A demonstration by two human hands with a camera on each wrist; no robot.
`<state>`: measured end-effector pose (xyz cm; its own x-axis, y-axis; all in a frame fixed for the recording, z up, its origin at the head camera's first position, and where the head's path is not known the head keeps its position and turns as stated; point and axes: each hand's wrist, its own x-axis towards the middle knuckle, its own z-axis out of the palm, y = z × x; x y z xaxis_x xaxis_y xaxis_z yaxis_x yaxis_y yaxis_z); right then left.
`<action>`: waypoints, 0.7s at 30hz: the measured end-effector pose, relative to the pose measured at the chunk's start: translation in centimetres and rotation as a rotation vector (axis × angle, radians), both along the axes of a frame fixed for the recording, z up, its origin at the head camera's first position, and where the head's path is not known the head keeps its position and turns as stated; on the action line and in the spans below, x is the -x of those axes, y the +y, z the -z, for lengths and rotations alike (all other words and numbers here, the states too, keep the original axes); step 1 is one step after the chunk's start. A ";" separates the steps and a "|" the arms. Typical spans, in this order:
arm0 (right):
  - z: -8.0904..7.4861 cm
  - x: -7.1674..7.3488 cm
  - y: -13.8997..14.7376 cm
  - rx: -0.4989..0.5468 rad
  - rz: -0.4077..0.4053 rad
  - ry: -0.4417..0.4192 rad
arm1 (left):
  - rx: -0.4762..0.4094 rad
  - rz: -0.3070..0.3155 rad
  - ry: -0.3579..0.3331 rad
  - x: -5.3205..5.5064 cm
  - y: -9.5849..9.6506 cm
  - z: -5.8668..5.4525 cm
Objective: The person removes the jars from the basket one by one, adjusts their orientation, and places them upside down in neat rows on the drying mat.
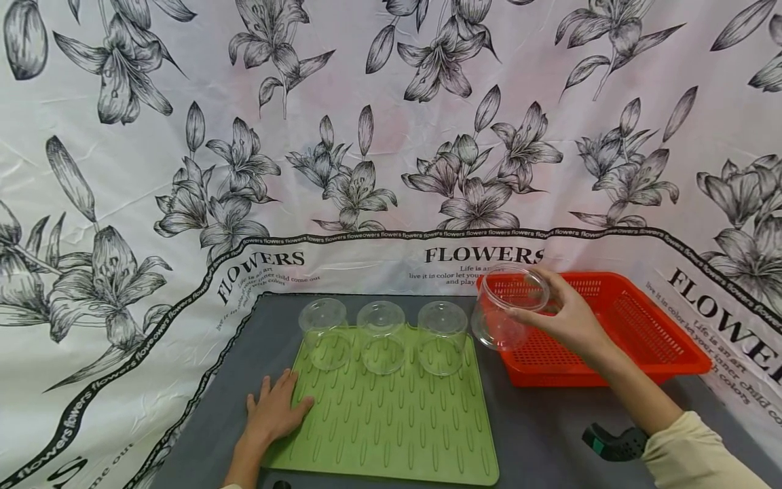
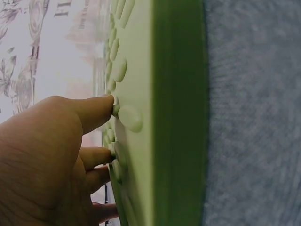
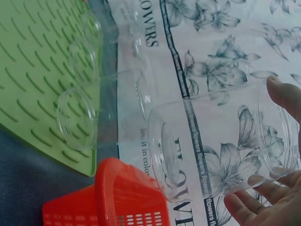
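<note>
My right hand (image 1: 571,319) grips a clear plastic jar (image 1: 502,319) near its ringed rim, thumb on one side and fingers on the other. The jar is tilted in the air beside the near-left part of the red basket (image 1: 605,377). Three similar clear jars, a left one (image 1: 324,336), a middle one (image 1: 381,337) and a right one (image 1: 442,339), stand mouth down in a row along the far end of the green ridged mat (image 1: 391,435). My left hand (image 1: 275,411) rests with spread fingers on the mat's left edge; its fingertips touch the raised ridges (image 2: 130,117).
The mat lies on a grey table (image 1: 537,435). A flower-printed cloth (image 1: 366,156) hangs behind the table and along its sides. A black strap (image 1: 613,443) shows at my right wrist. The basket has perforated walls and stands right of the mat.
</note>
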<state>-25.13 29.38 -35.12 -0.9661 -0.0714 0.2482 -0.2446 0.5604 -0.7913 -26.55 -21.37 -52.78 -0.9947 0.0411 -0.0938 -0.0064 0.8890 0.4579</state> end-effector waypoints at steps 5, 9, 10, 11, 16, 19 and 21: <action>0.0 -0.4 -0.7 0.003 -0.017 0.018 | -0.025 -0.001 0.002 0.0 0.0 0.0; 0.0 -0.8 -1.2 0.012 -0.037 0.021 | -0.048 -0.009 0.020 -0.3 0.2 0.0; 0.1 -0.8 -1.4 0.015 -0.042 0.022 | -0.054 -0.012 0.030 -0.4 0.2 -0.1; 0.1 -0.8 -1.5 0.017 -0.048 0.026 | -0.059 -0.013 0.045 -0.5 0.4 -0.2; 0.5 -1.0 -2.2 0.020 -0.071 0.031 | -0.053 -0.006 0.202 -1.0 1.1 -1.1; 0.7 -1.2 -2.4 0.005 -0.068 0.034 | -0.073 -0.019 0.293 -1.1 1.6 -2.1; 0.7 -1.3 -2.5 -0.001 -0.066 0.036 | -0.116 -0.041 0.316 -1.2 2.1 -3.0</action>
